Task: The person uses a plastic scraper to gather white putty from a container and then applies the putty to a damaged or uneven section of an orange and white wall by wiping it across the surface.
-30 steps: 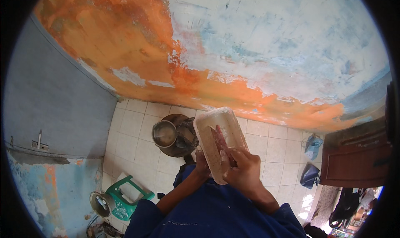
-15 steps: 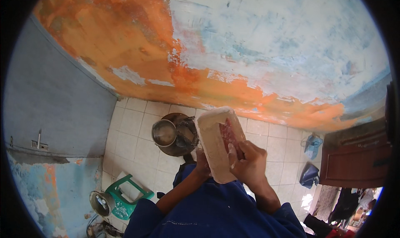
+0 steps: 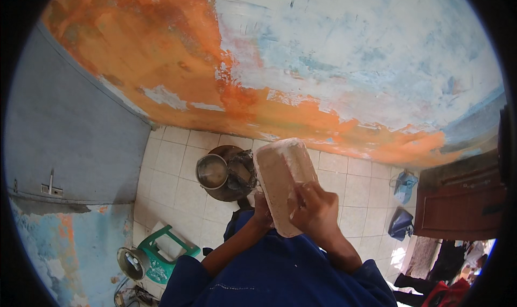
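Observation:
Just in front of my body is a shallow rectangular tub (image 3: 272, 170), its rim and inside coated with pale beige paste. My left hand (image 3: 262, 213) grips the tub's left side, with most of its fingers hidden behind the wall. Over the right part of the tub, my right hand (image 3: 316, 210) is closed with its fingers bent down toward the paste. A thin reddish edge shows in front of those fingers. Whatever the right hand holds is mostly hidden by the hand and the paste.
A wall (image 3: 323, 48) with orange and whitish-blue patches rises ahead. Below it on the tiled floor, a round brown stand (image 3: 218, 193) bears a metal pot (image 3: 212, 171) and a dark bag. A green plastic stool (image 3: 161, 258) stands lower left. A brown wooden cabinet (image 3: 455, 207) is right.
My right hand has shifted slightly left and turned over the tub. The broad reddish patch in front of its fingers has narrowed to a thin line. My left hand keeps its hold.

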A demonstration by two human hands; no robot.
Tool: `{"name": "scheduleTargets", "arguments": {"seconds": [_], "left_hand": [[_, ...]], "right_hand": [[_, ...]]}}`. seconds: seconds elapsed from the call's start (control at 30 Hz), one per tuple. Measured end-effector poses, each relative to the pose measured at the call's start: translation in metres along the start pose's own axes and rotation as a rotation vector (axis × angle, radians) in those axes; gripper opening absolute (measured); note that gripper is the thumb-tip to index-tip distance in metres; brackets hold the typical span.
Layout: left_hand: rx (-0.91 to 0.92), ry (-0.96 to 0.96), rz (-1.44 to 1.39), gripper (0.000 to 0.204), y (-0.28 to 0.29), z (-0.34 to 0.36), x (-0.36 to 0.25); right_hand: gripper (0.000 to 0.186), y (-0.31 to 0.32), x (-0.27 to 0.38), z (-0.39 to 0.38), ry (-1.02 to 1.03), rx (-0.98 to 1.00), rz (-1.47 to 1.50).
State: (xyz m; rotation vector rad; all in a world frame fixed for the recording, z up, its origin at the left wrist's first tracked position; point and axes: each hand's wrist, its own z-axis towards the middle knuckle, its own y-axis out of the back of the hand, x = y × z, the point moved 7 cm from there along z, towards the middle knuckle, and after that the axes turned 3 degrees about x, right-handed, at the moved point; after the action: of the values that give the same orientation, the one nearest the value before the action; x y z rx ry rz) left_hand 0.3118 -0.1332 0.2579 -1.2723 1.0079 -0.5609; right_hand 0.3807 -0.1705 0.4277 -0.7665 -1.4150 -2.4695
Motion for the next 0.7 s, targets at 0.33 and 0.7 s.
{"name": "scheduleTargets", "arguments": {"seconds": [0.33,0.7], "left_hand": [[0.179,-0.101,-0.153,0.048,-0.016,0.003,-0.014],[-0.013,0.082,0.247,0.071,-0.005,0.001,-0.003]], "right_hand": [[0.013,0.021,0.016,-0.015,-0.136,0.117,0.191],[0.016,0.017,-0.008,0.011,-0.078,-0.079,0.064]]}}
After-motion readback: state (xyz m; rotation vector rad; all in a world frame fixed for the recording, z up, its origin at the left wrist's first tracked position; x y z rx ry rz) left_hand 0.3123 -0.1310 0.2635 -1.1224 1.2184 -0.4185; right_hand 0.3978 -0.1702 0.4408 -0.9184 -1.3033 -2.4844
